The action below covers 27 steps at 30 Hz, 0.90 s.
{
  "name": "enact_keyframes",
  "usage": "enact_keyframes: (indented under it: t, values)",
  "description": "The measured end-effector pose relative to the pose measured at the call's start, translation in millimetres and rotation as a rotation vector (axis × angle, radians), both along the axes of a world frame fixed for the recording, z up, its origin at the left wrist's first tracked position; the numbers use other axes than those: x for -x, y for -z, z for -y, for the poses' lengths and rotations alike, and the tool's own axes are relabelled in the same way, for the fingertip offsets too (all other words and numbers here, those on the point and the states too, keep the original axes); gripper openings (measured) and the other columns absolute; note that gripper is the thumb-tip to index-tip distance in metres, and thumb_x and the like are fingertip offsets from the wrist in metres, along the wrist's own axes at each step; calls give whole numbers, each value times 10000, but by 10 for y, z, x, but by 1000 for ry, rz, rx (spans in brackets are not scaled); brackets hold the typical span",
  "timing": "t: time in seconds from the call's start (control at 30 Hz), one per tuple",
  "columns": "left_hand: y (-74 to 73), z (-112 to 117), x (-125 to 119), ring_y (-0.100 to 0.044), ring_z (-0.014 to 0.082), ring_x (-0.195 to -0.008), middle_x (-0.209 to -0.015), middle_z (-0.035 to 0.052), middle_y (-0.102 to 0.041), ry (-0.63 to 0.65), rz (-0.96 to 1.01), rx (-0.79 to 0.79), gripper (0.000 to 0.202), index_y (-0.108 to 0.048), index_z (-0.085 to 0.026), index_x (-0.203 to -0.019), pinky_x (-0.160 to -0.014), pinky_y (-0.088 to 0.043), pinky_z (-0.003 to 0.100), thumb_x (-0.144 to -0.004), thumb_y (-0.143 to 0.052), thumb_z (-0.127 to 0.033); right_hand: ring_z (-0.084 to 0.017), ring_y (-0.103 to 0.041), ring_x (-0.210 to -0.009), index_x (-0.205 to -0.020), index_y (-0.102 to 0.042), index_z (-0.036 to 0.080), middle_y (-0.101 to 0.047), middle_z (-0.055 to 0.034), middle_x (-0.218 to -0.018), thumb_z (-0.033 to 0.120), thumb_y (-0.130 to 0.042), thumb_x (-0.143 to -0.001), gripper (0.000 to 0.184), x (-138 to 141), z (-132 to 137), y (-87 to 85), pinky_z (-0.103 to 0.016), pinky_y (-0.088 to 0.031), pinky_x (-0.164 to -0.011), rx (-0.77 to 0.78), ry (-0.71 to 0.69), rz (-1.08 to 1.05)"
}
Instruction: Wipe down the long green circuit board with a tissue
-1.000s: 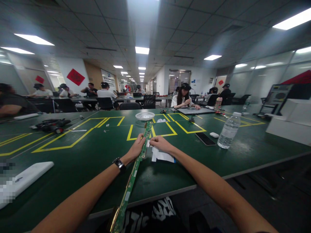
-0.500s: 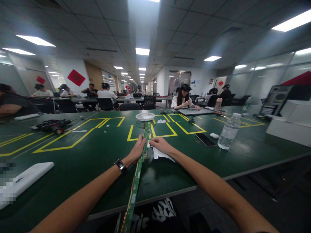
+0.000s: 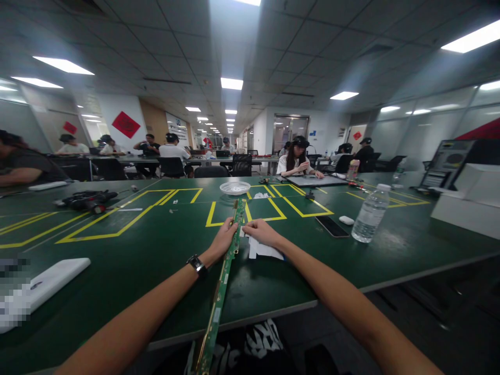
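A long, narrow green circuit board [image 3: 222,286] runs from near my lap up over the table, tilted away from me. My left hand [image 3: 223,238] is closed around its upper part, with a dark watch on the wrist. Close to the board's right edge, my right hand [image 3: 260,230] pinches a small white paper-like piece [image 3: 242,232]; its exact kind is too small to tell. Below that hand lies white paper [image 3: 265,251], partly covered by the wrist.
Beyond the board stand a clear round dish [image 3: 235,188] and white scraps [image 3: 261,196]. At right are a phone [image 3: 332,226], a white case [image 3: 346,220] and a water bottle [image 3: 370,214]. A white device [image 3: 58,281] lies left. A person [image 3: 299,159] sits across the table.
The view has shifted slightly. Both hands stay at the upper part of the board, and the right hand keeps its pinch beside the board's edge.
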State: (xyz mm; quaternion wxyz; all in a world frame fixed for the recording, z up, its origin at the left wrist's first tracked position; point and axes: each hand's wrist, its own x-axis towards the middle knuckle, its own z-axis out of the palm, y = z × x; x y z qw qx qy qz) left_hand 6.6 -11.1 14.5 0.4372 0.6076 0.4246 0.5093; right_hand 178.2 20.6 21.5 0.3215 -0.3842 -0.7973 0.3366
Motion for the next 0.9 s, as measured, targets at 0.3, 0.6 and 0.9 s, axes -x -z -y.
enact_keyframes:
  t: [0.3, 0.6, 0.9]
  values:
    - [-18, -356, 429, -535, 193, -930, -996, 67, -576, -315, -124, -111, 341, -512, -189, -1120, -751, -433, 288, -838, -483, -379, -178, -574, -695, -741, -673, 121, -637, -105, -744, 392, -451, -814, 357, -620, -318, -12, -253, -369, -611, -113, 652, 392]
    - [18, -424, 486, -531, 201, -930, -970, 74, -568, -329, -290, -289, 248, -558, -161, -1015, -884, -407, 351, -824, -487, -303, -256, -585, -967, -1036, -670, 142, -620, -173, -1054, 347, -444, -854, 355, -1110, -461, -4, -326, -425, -781, -169, 813, 827]
    - [73, -319, 385, -493, 219, -959, -1020, 94, -549, -246, -596, -502, 271, -521, -164, -1083, -891, -395, 373, -881, -415, -310, -253, -471, -1077, -1115, -607, 114, -543, -173, -1117, 266, -349, -920, 358, -862, -394, 244, -343, -355, -882, -346, 655, 868]
